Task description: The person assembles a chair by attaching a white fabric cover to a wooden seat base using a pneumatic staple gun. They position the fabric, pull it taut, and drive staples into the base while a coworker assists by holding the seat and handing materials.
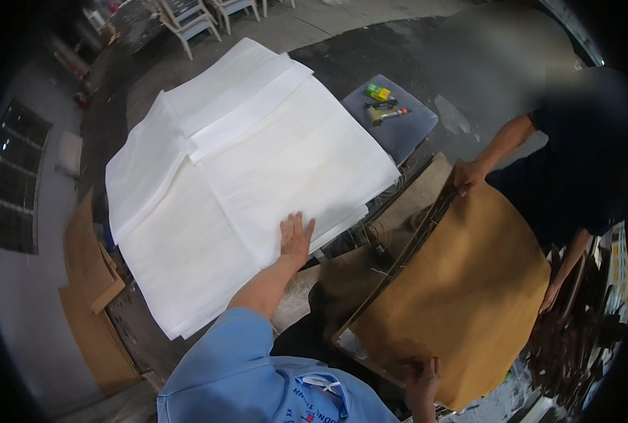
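A stack of large white sheets (pixel 285 155), soft-looking and overlapping, lies at the centre left. My left hand (pixel 297 238) is laid flat on its near right edge, fingers slightly spread. At the right a big brown, fabric-like panel (pixel 462 289) is tilted, with a thin frame along its left edge. Low in the picture, my right hand (pixel 422 384) is at the panel's near edge, fingers bent and apart; how firmly it touches cannot be made out. A co-worker's hand (pixel 469 176) grips the panel's far corner, and the other hand is at its right side.
Beyond the sheets stands a small grey-topped table (pixel 405 134) with a nail gun (pixel 384 115) and a green-yellow box (pixel 378 92). Brown cardboard (pixel 92 282) leans at the left. Dark scrap strips (pixel 575 331) pile up at the right. Chairs (pixel 194 25) stand far back.
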